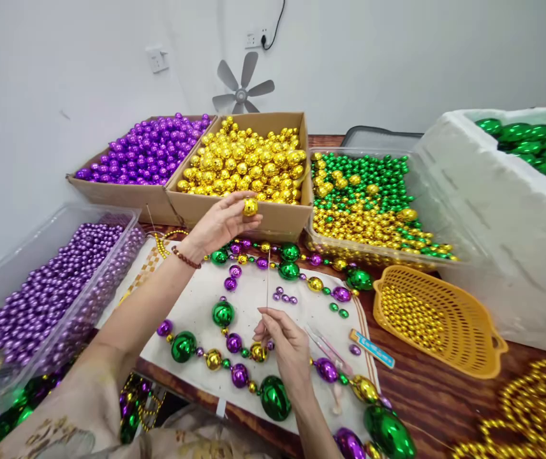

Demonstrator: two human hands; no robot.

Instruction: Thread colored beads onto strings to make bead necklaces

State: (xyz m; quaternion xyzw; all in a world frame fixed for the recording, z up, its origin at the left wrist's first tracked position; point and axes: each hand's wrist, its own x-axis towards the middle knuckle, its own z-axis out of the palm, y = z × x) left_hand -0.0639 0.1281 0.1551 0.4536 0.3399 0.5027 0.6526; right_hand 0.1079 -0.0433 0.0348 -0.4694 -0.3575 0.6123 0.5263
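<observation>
My left hand [220, 224] is raised over the table, fingers pinched on a gold bead [250, 206], just in front of the cardboard box of gold beads [277, 220]. My right hand [286, 342] rests lower, thumb and forefinger pinched on a thin needle [268, 280] that stands upright. Under both hands lies a strung necklace of green, purple and gold beads [223, 313] on a white cloth [254, 296]. A beaded bracelet sits on my left wrist.
A cardboard box of purple beads [146, 153], a clear tub of purple beads [38, 299], a clear tub of green and gold beads [373, 204], a yellow basket [438, 319], a white foam box with green ornaments [493, 210], a small fan [242, 86], tweezers [323, 344].
</observation>
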